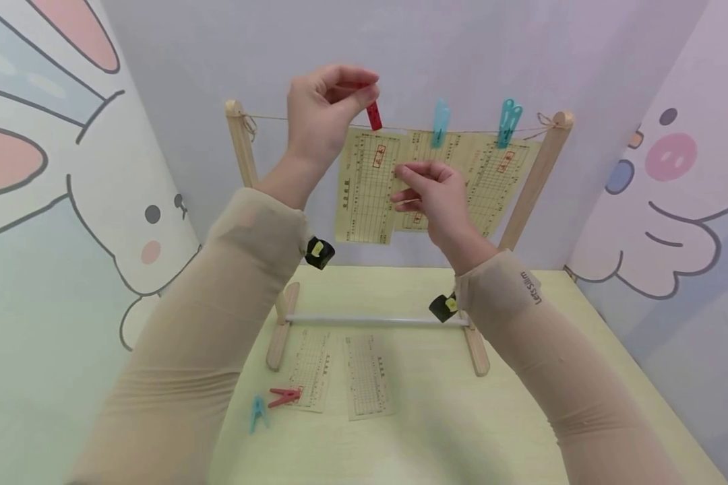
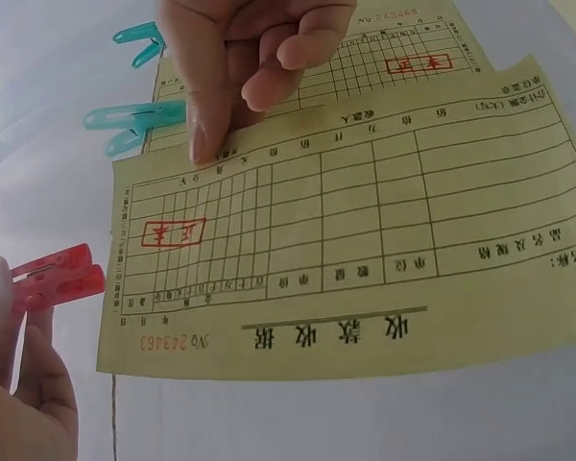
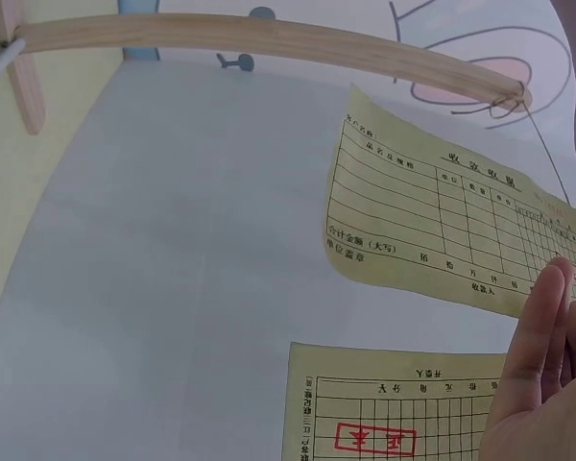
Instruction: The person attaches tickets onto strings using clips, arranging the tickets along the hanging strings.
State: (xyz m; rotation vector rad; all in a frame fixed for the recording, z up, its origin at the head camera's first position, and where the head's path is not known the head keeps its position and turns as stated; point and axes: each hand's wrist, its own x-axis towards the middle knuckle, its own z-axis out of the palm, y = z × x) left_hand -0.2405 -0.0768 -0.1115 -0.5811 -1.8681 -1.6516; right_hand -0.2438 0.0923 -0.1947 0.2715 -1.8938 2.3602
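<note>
The step in hand appears to be pegging a yellow receipt (image 1: pixel 367 185) to the string (image 1: pixel 279 117) of the wooden rack (image 1: pixel 240 145). The left hand (image 1: pixel 324 111) is raised to the string, its fingers pinching the red clothespin (image 1: pixel 373 114) at the receipt's top edge, wrist bent and forearm sloping up. The right hand (image 1: pixel 433 195) sits lower, in front of the hanging sheets, its curled fingertips steadying the receipt's right edge. Two teal clothespins (image 1: pixel 440 123) already grip the string to the right of the red one. The next move likely calls for checking that the red clothespin bites both paper and string before either hand lets go.
</note>
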